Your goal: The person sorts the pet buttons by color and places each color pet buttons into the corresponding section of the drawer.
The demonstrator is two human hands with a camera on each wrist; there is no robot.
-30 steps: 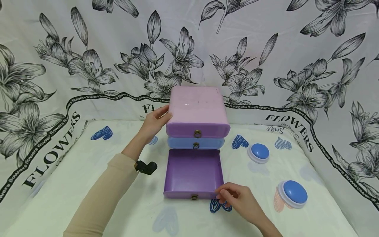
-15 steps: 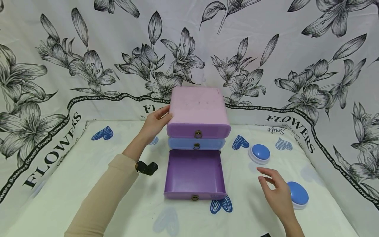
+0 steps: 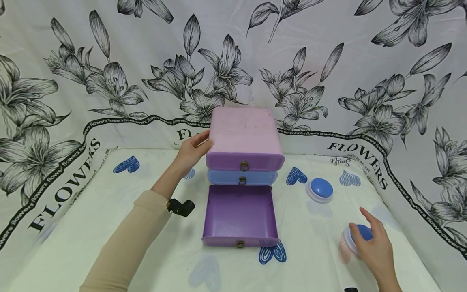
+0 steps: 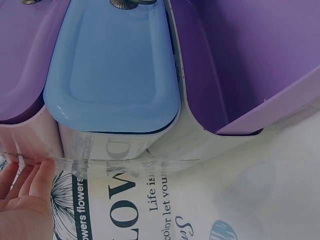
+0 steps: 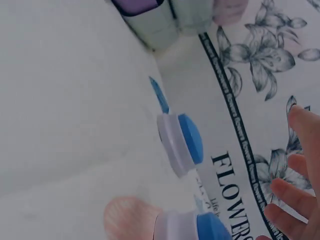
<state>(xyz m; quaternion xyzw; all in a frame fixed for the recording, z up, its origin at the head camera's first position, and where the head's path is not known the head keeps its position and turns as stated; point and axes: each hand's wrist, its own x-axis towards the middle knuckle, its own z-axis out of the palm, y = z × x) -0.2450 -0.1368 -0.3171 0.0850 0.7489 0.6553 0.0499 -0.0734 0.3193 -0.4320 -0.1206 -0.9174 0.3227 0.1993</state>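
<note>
A small drawer cabinet (image 3: 245,129) stands in the middle, with a pink top and three stacked drawers. Its bottom purple drawer (image 3: 240,213) is pulled out and has nothing in it, while the blue drawer (image 3: 222,177) and the upper purple drawer (image 3: 226,161) are pushed in. My left hand (image 3: 192,151) touches the cabinet's upper left side; the left wrist view shows the fingertips (image 4: 42,170) against its pink wall. Over the nearer blue-domed white round button (image 3: 363,233) hovers my right hand (image 3: 375,247), thumb and fingers spread, holding nothing and partly hiding it.
A second blue-domed button (image 3: 321,188) sits farther back, right of the cabinet. A white cloth with printed hearts (image 3: 146,251) covers the table, and a flower-print curtain (image 3: 164,48) hangs behind. Ring pulls hang on the drawer fronts.
My right hand has left the open drawer's front right corner and moved right, over the nearer button. My left hand stays at the cabinet's side, and the drawers keep their positions.
</note>
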